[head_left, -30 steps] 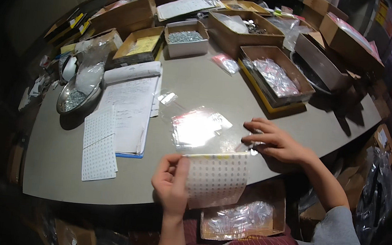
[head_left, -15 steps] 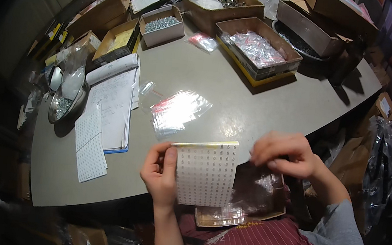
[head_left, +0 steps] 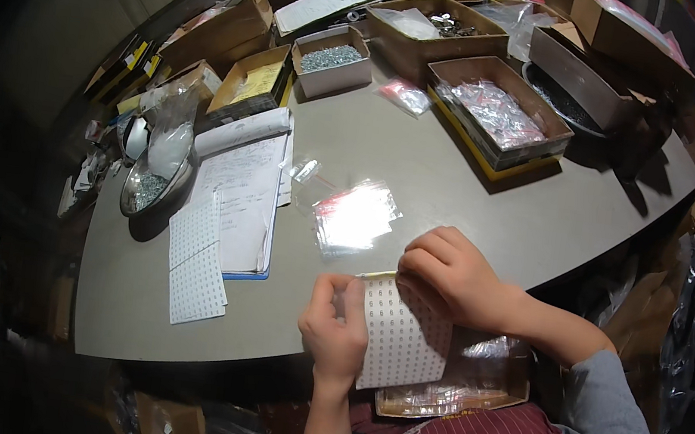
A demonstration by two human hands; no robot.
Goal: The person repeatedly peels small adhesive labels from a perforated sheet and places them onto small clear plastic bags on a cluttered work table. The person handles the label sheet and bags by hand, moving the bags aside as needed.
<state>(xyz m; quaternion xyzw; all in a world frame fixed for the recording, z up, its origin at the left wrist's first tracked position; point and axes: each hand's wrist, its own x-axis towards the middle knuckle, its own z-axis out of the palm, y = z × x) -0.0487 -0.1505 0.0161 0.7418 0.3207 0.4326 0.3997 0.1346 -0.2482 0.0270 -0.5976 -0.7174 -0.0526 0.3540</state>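
Note:
A white sticker sheet (head_left: 403,345) printed with rows of small dark marks is upright in front of me, with a yellowish strip along its top edge. My left hand (head_left: 336,324) grips its left edge, thumb on the front. At the top edge is my right hand (head_left: 453,273), fingers curled and pressed together, covering the sheet's upper right part. Its fingertips touch the sheet, and what they pinch is hidden. Below the sheet, a shallow box (head_left: 507,397) with clear plastic bags rests at my lap. Beyond my hands, small clear zip bags (head_left: 356,218) with red edges lie fanned on the table.
On the grey table (head_left: 301,315), more sticker sheets (head_left: 196,259) overlap a clipboard with papers (head_left: 246,196) at left. Beside it is a metal bowl (head_left: 147,188) of small parts. Farther back stand a box of screws (head_left: 333,83) and a box of filled bags (head_left: 495,144).
My right hand has moved left onto the sheet's top edge from beside it. The view has shifted, so the table and its things appear farther right.

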